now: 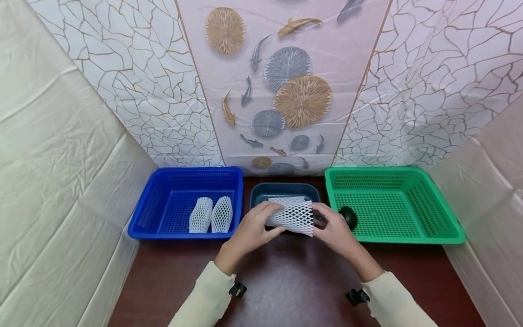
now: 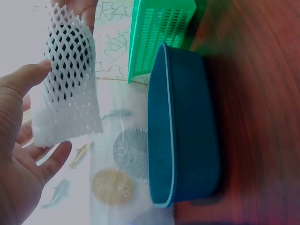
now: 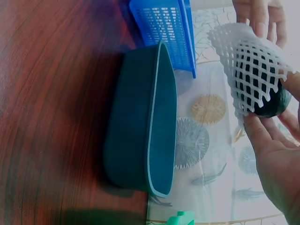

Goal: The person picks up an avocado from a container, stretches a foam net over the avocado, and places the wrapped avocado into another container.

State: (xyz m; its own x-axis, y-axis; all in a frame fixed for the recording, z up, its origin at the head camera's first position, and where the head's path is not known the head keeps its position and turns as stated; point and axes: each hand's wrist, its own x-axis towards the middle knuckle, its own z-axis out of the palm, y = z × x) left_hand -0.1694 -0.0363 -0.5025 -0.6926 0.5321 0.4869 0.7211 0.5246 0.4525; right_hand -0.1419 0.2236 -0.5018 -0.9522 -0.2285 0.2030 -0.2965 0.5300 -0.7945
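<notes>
A white foam net sleeve (image 1: 292, 219) is held up between both hands, over the front of a small dark teal bin (image 1: 284, 185). My left hand (image 1: 254, 227) grips its closed-in end, thumb on the near side. In the right wrist view a dark, bumpy avocado (image 3: 275, 104) sits partly inside the sleeve, its end sticking out of the mouth. Fingers and thumb of my right hand (image 1: 334, 228) hold the avocado and the sleeve's rim there. Behind the held sleeve, another white foam net (image 1: 286, 200) shows in the teal bin.
On the left, a blue basket (image 1: 185, 236) holds two white netted pieces (image 1: 201, 215). To the right stands a green basket (image 1: 408, 240) with one dark avocado (image 1: 348, 217) at its left side. Patterned cloth (image 1: 282, 150) hangs behind the dark red table (image 1: 286, 281).
</notes>
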